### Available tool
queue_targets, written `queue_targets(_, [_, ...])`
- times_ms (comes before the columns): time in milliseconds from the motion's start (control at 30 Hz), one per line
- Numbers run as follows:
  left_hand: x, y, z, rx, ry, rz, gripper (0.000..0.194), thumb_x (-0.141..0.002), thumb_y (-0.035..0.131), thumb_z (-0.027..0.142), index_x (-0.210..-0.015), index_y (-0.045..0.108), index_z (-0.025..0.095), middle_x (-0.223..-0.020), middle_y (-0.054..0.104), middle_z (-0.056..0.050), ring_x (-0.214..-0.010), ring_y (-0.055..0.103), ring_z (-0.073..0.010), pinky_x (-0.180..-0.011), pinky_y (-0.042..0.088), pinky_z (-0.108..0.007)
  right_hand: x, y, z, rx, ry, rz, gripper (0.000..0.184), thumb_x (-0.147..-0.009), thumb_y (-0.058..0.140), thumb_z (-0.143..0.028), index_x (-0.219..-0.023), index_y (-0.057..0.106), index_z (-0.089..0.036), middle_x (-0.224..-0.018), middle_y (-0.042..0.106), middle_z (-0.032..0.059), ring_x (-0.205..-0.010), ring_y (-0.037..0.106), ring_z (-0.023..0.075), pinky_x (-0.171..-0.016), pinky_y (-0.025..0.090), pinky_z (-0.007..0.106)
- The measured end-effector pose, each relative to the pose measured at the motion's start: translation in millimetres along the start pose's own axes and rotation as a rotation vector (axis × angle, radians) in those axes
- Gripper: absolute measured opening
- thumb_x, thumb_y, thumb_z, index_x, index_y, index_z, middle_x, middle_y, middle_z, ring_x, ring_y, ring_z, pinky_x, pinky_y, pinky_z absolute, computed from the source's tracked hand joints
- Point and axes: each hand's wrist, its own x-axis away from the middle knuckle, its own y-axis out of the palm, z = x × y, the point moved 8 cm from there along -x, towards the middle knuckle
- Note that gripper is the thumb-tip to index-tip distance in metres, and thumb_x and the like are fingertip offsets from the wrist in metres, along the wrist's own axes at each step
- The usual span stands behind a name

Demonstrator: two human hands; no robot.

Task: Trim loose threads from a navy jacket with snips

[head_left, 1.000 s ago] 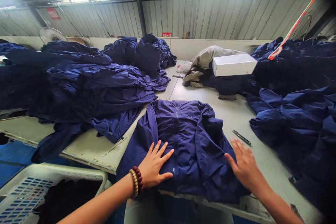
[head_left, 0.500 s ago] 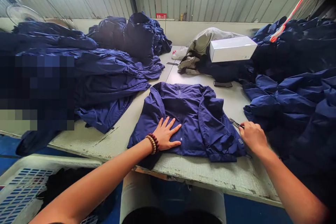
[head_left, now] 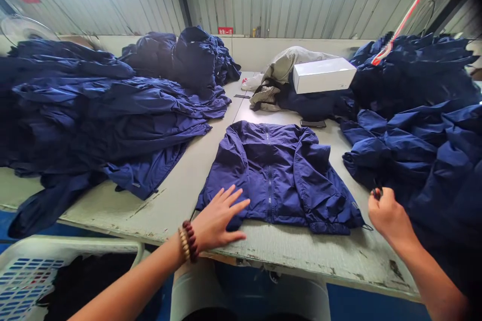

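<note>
A navy zip-up jacket (head_left: 278,175) lies front side up on the table in the middle of the view, its sleeves along its sides and its hem toward me. Over its lower left corner, my left hand (head_left: 216,220) is open with the fingers spread; whether it touches the cloth I cannot tell. Beaded bracelets circle that wrist. To the right of the jacket, my right hand (head_left: 389,215) is closed around small dark snips (head_left: 376,193), mostly hidden in the fist. A thin cord loop (head_left: 367,227) pokes out at the jacket's lower right corner.
Piles of navy garments lie to the left (head_left: 113,115) and right (head_left: 410,140) on the worn white table (head_left: 173,195). A white box (head_left: 326,75) rests on cloth at the back, near a phone (head_left: 313,124). A white basket (head_left: 86,246) with dark cloth stands lower left.
My left hand has drawn back from the jacket's middle toward its lower left corner. My right hand has moved away to the right with the snips. The view has shifted slightly.
</note>
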Motion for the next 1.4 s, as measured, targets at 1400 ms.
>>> queue_targets(1400, [71.1,2.9,-82.4,0.306,-0.431,0.492,0.043,-0.093,0.068,0.024,-0.135,0.062,0.024,-0.143,0.069,-0.01,-0.135,0.066,-0.0284,-0.121,0.051,-0.054,68.1,27.5,-90.6,-0.499,-0.517,-0.052,0.029,-0.104,0.061,-0.052,-0.101,0.075,-0.026,-0.102,0.082,0.0066,-0.092,0.079,0.029,-0.089,0.063,0.044])
